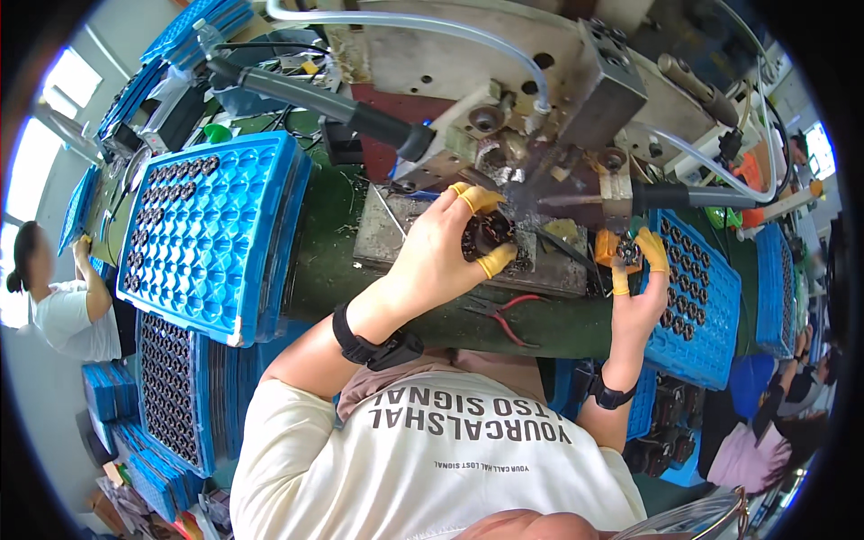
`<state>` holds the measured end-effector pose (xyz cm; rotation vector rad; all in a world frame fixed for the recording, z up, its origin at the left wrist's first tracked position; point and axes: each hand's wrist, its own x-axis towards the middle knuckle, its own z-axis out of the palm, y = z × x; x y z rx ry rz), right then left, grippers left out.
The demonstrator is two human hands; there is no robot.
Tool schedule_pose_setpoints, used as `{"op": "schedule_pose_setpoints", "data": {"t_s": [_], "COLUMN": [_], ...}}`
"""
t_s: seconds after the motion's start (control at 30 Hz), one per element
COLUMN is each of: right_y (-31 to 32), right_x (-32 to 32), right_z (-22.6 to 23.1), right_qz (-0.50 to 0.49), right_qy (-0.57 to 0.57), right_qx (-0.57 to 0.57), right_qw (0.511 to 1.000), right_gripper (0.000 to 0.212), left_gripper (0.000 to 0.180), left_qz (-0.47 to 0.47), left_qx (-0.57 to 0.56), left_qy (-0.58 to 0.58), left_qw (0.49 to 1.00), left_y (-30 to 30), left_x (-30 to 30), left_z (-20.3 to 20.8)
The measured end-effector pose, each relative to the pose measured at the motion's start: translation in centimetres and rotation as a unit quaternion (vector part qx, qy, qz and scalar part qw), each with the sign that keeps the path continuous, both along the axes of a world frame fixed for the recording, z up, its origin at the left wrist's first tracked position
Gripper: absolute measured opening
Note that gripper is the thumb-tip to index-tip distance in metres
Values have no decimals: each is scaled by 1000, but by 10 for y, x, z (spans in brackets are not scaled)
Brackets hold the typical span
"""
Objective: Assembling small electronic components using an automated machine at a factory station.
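Note:
My left hand (434,250), its fingertips in yellow finger cots, curls around a dark ring-shaped part (489,232) below the machine's metal head (513,148). Thumb and forefinger press on opposite sides of this part; its inner detail is hard to make out. Further right, my right hand (641,301), also in yellow finger cots, pinches a small dark round part (629,253) beside an orange block (607,245). That part is partly covered by the fingers. Red-handled pliers (506,317) lie on the green bench between my forearms.
A blue tray (229,220), partly filled with dark rings, tops a stack at left. Another blue tray (711,315) with several rings stands at right. Grey cylinders (315,99) and clear hoses (432,20) flank the machine. A co-worker (67,297) is at far left.

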<state>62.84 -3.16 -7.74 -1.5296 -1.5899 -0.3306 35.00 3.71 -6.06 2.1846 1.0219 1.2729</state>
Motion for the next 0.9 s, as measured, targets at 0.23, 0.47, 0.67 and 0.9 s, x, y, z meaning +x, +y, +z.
{"op": "schedule_pose_setpoints", "data": {"t_s": [0.23,0.47,0.67,0.9], "right_y": [8,-9,-22,-84], "right_x": [-3,22,35,111], "right_z": [-11,-17,4,32], "right_qz": [-4,-49,46,-165], "right_qy": [-20,-43,139,198], "right_qx": [-36,-61,-49,-20], "right_qw": [999,996,988,966], "right_gripper": [36,41,39,38], "left_gripper": [67,24,27,17], "left_qz": [31,110,264,217], "left_qx": [-39,-143,-164,-123], "left_qy": [15,162,305,270], "left_qw": [999,970,900,930], "left_y": [-33,-51,40,99], "left_x": [-55,-186,-359,-474], "left_z": [14,85,81,8]}}
